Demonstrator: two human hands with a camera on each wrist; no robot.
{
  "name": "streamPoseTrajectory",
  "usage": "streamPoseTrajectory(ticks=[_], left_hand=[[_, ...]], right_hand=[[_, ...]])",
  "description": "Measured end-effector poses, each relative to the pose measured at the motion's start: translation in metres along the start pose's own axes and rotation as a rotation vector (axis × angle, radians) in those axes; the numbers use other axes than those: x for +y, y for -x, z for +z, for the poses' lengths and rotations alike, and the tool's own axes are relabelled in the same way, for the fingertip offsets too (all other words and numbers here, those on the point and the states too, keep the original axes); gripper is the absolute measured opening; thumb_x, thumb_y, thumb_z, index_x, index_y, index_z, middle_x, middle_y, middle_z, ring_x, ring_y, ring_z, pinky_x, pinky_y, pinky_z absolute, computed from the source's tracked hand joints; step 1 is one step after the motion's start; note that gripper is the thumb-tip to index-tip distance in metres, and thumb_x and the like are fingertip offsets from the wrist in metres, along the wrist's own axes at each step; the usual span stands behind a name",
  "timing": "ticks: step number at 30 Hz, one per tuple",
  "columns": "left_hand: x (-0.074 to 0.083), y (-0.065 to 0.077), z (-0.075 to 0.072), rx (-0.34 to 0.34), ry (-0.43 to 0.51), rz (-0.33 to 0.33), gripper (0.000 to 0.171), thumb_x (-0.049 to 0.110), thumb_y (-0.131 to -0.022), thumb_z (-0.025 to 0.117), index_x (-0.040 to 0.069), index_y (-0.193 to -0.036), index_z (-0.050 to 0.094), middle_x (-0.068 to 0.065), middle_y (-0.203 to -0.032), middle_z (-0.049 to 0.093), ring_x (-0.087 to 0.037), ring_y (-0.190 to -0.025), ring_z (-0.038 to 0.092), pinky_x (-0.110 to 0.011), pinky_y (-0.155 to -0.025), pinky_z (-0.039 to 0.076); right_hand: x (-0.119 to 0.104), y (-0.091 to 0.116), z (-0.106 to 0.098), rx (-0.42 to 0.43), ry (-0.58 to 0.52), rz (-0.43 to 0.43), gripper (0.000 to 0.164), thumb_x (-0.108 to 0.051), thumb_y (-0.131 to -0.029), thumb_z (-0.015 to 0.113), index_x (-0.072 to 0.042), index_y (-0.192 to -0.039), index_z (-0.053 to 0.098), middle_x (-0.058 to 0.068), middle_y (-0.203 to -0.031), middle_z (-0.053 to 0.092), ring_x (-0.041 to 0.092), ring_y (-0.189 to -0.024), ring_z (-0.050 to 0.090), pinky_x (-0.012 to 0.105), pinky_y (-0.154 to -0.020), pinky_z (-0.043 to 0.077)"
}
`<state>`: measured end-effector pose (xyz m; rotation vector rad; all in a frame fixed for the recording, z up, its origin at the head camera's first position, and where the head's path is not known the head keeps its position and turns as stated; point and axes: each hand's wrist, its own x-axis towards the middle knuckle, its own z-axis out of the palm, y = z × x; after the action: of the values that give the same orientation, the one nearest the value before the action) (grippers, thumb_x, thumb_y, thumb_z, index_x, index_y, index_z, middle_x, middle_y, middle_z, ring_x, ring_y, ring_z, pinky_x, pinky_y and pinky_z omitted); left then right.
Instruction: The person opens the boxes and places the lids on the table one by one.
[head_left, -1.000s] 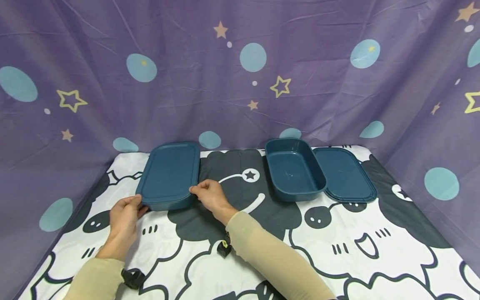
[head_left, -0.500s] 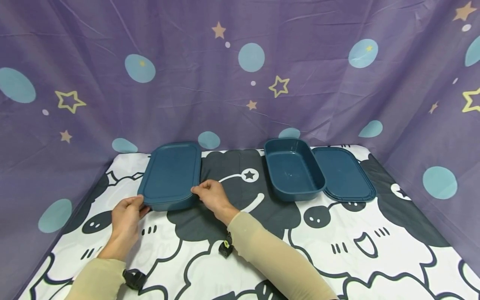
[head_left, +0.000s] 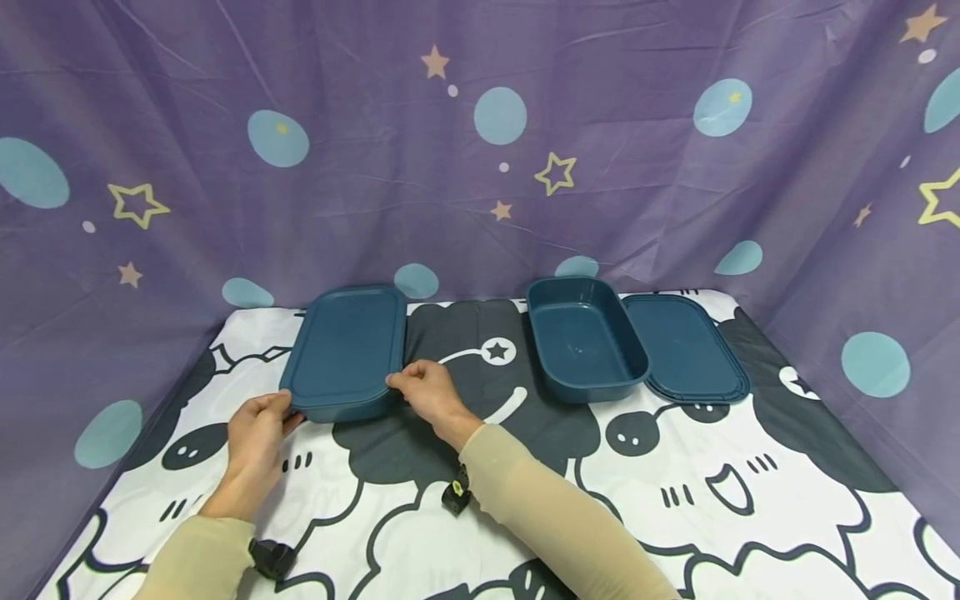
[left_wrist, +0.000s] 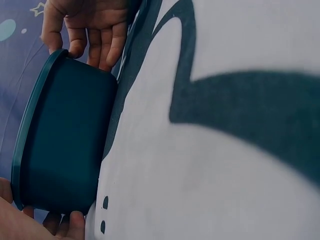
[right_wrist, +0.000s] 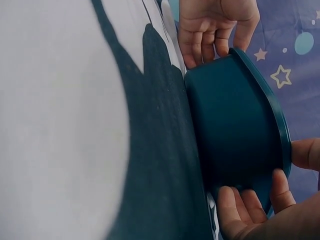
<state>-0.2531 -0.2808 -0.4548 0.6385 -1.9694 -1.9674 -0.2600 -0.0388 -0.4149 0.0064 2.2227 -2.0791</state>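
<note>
lidded box (head_left: pixel 345 411) nudged slightly right, both hands on it.
over the last second it crept a little toward the unlidded box (head_left: pixel 600 392), hands moving with it; its lid (head_left: pixel 348 346) stays on. judged a small repositioning, not a lid change. it sits at left on the cloth (head_left: pixel 330 475), well apart from the unlidded box. left hand (head_left: pixel 255 437): fingers part-curled, thumb at rim, gripping the near left corner. right hand (head_left: pixel 431 396): similar hold, near right corner. loose lid (head_left: pixel 686 350) lies beside the unlidded box; contact unclear.

Patterned cloth (head_left: pixel 675 475) under boxes (head_left: pixel 347 350) (head_left: pixel 588 342), lid (head_left: pixel 688 350)
</note>
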Motion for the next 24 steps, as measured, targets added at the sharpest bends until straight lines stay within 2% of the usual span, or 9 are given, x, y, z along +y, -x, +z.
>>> streamPoseTrajectory(ticks=[6,12,18,21,24], left_hand=[[0.000,0.003,0.002,-0.016,0.021,0.020,0.026,0.026,-0.093,0.062,0.004,-0.103,0.052,-0.006,-0.103,0.055,-0.007,-0.091,0.060,-0.019,-0.074,0.053],[0.017,0.023,0.006,-0.045,0.002,0.038,0.024,0.025,-0.093,0.063,0.004,-0.100,0.054,-0.004,-0.098,0.056,-0.003,-0.085,0.060,-0.020,-0.073,0.053],[0.035,0.041,0.012,-0.037,0.002,0.009,0.020,0.019,-0.095,0.059,0.001,-0.102,0.053,-0.004,-0.094,0.055,-0.003,-0.081,0.058,-0.020,-0.075,0.053],[0.038,0.044,0.013,-0.045,-0.006,0.018,0.020,0.018,-0.095,0.057,0.000,-0.102,0.052,-0.004,-0.093,0.054,-0.003,-0.080,0.057,-0.021,-0.075,0.053],[0.035,0.041,0.014,-0.046,0.006,0.015,0.019,0.019,-0.095,0.058,0.002,-0.100,0.052,-0.003,-0.091,0.055,-0.003,-0.079,0.058,-0.020,-0.073,0.053]], right_hand=[[0.001,0.000,-0.003,-0.002,-0.012,0.004,0.016,-0.019,-0.083,0.072,-0.008,-0.080,0.061,-0.002,-0.085,0.059,0.012,-0.070,0.055,0.024,-0.061,0.044],[0.001,0.000,-0.005,-0.005,-0.012,0.011,0.017,-0.021,-0.083,0.072,-0.009,-0.080,0.060,-0.002,-0.083,0.058,0.012,-0.070,0.054,0.024,-0.060,0.043],[0.001,0.000,-0.008,0.000,-0.006,-0.004,0.018,-0.020,-0.082,0.072,-0.007,-0.080,0.061,-0.001,-0.084,0.059,0.012,-0.069,0.053,0.024,-0.059,0.043],[0.001,0.000,-0.009,0.005,0.000,-0.006,0.018,-0.020,-0.082,0.072,-0.007,-0.080,0.061,-0.001,-0.086,0.059,0.012,-0.070,0.054,0.024,-0.060,0.044],[0.001,0.001,-0.011,-0.001,0.008,-0.002,0.018,-0.021,-0.083,0.072,-0.007,-0.081,0.061,0.000,-0.084,0.060,0.013,-0.070,0.054,0.024,-0.061,0.044]])
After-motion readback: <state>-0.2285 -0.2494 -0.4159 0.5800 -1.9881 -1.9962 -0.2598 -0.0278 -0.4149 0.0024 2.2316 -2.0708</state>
